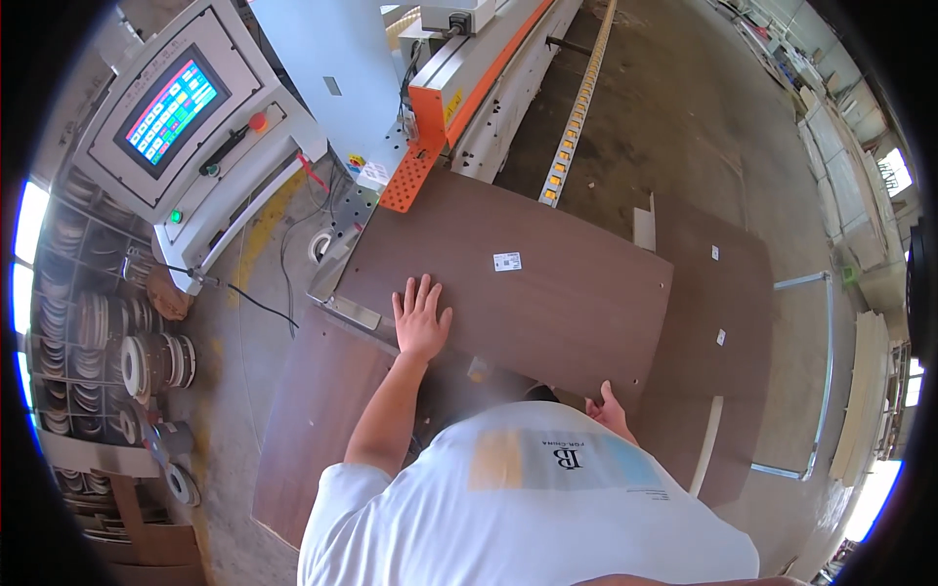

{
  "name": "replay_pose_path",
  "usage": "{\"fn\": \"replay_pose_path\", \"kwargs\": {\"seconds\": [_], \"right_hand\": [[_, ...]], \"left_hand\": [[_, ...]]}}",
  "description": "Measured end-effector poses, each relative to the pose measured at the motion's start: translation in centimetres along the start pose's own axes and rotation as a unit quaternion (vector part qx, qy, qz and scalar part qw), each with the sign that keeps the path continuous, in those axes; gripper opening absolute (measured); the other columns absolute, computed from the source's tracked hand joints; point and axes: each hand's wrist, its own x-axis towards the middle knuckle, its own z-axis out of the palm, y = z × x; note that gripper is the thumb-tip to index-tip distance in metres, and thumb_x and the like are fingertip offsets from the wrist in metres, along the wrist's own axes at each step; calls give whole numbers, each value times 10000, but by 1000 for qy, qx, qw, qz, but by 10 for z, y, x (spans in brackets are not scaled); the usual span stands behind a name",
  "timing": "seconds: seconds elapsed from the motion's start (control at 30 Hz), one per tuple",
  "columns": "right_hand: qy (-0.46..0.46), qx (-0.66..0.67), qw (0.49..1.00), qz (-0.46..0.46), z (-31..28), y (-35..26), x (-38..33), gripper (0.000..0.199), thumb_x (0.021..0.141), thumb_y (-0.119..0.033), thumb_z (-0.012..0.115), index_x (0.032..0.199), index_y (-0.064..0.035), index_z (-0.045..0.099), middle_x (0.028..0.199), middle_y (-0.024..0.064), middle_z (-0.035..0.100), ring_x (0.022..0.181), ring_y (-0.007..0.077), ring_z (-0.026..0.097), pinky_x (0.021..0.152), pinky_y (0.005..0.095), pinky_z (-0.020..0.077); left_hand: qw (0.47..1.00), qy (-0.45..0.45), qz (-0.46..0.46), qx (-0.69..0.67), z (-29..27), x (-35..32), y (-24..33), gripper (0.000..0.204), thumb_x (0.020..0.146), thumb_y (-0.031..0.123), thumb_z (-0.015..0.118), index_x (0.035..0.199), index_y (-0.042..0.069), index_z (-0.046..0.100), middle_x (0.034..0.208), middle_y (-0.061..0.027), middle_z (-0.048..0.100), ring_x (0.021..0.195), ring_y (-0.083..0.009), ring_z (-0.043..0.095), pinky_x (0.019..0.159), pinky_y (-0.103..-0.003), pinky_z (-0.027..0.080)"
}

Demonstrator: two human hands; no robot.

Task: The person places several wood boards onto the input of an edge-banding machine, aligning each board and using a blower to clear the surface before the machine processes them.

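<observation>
A brown wood-look panel point(557, 313) with a small white label point(507, 262) and holes near its corners lies in front of me. Its far left corner reaches under the orange guard point(415, 176) of a machine. My left hand point(420, 320) rests flat on the panel's left part, fingers spread. At the near right edge, my right hand point(612, 411) grips the panel, thumb up, its other fingers partly hidden. A metal guide plate point(354, 313) sits along the panel's left end.
A control console point(181, 107) with a lit touchscreen stands at the left. Other brown panels lie to the right point(718, 293) and lower left point(318, 410). A roller rail point(576, 112) runs away from me. Rolls of edge banding point(156, 363) fill the left rack; a metal frame point(829, 371) stands right.
</observation>
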Motion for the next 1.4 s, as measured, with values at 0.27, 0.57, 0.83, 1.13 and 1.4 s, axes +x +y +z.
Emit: {"fn": "replay_pose_path", "kwargs": {"seconds": [0.27,0.57,0.83,1.13,1.4], "right_hand": [[110,45,987,-110,64,-39,17,388,1037,-330,765,1309,-82,643,1237,59,689,980,199,685,795,321,619],[142,49,976,-157,106,-96,74,421,948,-286,868,1231,-55,657,1257,47,681,978,194,694,892,362,643],[-1,-188,958,-218,49,-70,27,484,1061,-448,679,1348,-60,636,1331,105,719,1171,214,711,919,385,585],[169,-17,972,-163,-193,-24,37,321,1032,-399,694,1157,-104,698,1010,17,746,848,118,672,669,299,517],[282,45,932,-225,-357,-157,86,318,1029,-415,700,1180,-134,697,992,-33,730,819,76,637,698,275,497]], "left_hand": [[999,46,12,-17,14,61,16,505,1034,396,600,1497,193,585,1705,-37,432,1620,-314,299,1322,-594,158],[995,71,57,26,64,149,31,514,1083,427,533,1552,217,534,1722,-7,427,1617,-316,321,1290,-629,213],[993,-2,107,-45,79,186,54,537,1041,364,620,1524,136,566,1691,-92,463,1601,-318,353,1308,-540,263],[895,-240,130,-352,87,-6,219,351,1040,223,696,1348,56,687,1331,-137,742,1264,-295,698,1090,-424,529],[728,-570,381,20,169,-132,275,266,1048,222,571,1236,70,683,1239,-138,678,1223,-327,650,991,-426,570]]}}
